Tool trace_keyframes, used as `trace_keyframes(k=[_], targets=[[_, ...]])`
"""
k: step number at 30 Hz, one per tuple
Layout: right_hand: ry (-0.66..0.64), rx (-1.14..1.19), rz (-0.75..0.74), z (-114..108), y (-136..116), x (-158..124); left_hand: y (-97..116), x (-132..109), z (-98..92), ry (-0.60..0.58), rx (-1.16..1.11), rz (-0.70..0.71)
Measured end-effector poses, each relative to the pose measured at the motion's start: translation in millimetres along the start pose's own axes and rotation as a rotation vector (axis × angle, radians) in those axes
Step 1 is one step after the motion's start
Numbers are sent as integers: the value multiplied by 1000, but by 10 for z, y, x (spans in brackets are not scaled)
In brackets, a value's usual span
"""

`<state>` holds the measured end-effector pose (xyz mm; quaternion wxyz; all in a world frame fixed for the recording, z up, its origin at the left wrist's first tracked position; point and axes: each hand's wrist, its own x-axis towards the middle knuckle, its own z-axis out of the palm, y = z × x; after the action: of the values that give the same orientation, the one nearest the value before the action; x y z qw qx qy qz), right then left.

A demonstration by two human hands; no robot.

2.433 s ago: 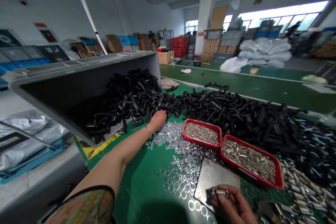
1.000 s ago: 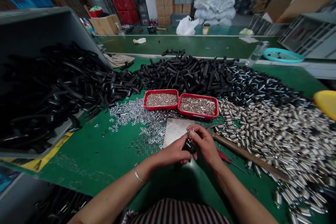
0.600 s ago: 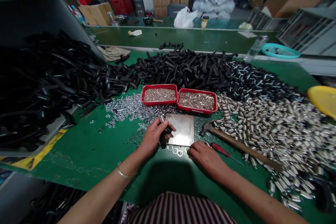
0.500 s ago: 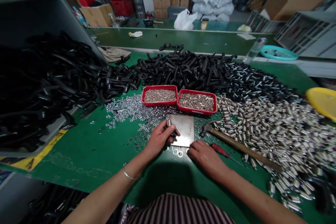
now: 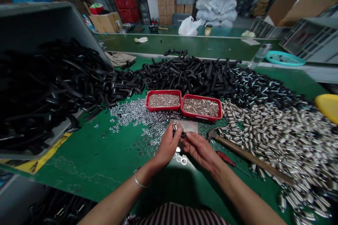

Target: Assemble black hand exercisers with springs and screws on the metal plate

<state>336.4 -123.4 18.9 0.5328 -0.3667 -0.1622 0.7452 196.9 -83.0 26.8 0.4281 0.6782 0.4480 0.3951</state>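
My left hand (image 5: 167, 145) is closed round a small piece, a ribbed silver cylinder (image 5: 175, 125) standing out of a dark part that my fingers mostly cover. Against that piece, from the right, my right hand (image 5: 198, 148) has its thumb and fingertips pinched together; what lies between them is too small to make out. Both hands are over a flat metal plate (image 5: 191, 126), which they partly hide. A few flat silver rings (image 5: 184, 161) lie at the plate's near side, just below the hands.
Two red trays (image 5: 163, 108) of small metal bits stand beyond the plate. A hammer (image 5: 253, 156) and red screwdriver (image 5: 226, 158) lie to the right, beside heaped silver cylinders (image 5: 280, 137). Black handle-like parts (image 5: 190, 74) pile up behind and fill a tipped grey bin (image 5: 87, 31). Small nuts (image 5: 132, 110) spread leftward.
My right hand has left the rings by the plate's near edge and come up and left to meet the piece in my left hand. The camera view has tilted up slightly.
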Motion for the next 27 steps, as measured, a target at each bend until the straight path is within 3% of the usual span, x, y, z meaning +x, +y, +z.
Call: trace_keyframes(k=[4,8,11,14,18,21,23,24,25,27], targets=[[3,-29,-15,-28,-3,-22,-24,-8,16,14,1,-32],[6,-239,-179,-27,-12,-47,23,8,58,23,-46,-71],[87,-539,-377,-68,-46,-53,67,24,56,10,-77,-84],[121,-992,-625,-150,-91,-36,94,26,24,-27,-161,-118],[26,-1412,-772,-213,-132,-27,63,22,5,-59,-200,-227],[-136,-1556,-732,-291,-272,-53,-32,64,42,-87,-267,-310],[-219,-1616,-668,-451,-501,-84,-96,118,80,-91,-361,-373],[-183,-1649,-652,-576,-660,-97,-119,146,99,-79,-413,-403],[-59,-1697,-650,-730,-843,-101,-136,173,118,-60,-466,-429],[380,-1804,-644,-1092,-1249,-72,-152,213,159,-11,-575,-466]])
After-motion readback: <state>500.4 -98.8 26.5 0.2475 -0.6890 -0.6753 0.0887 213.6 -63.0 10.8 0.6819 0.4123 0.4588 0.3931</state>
